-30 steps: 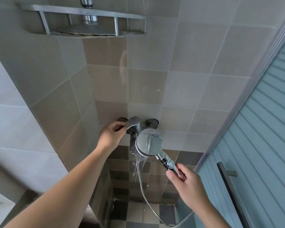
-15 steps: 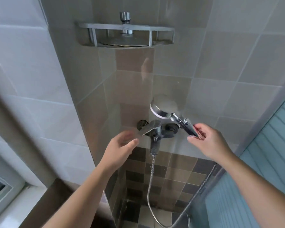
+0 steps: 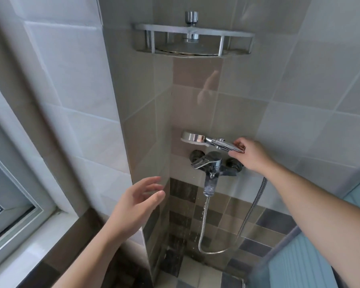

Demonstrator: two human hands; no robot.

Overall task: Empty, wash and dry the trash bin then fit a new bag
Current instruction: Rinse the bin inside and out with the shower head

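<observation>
Right hand (image 3: 251, 155) pinches the chrome handheld shower head (image 3: 204, 139) level above the chrome mixer tap (image 3: 211, 162); left hand (image 3: 133, 206) hovers, fingers spread.

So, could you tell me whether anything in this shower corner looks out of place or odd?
Nothing stands out. The right hand holds the shower head level above the mixer tap; a few drops fall beside the hose.

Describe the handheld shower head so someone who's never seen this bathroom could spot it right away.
Find the metal corner shelf high on the tiled wall, then drop to the chrome tap. The shower head lies sideways just above it, round face left. Only it is gripped by the right hand.
</observation>
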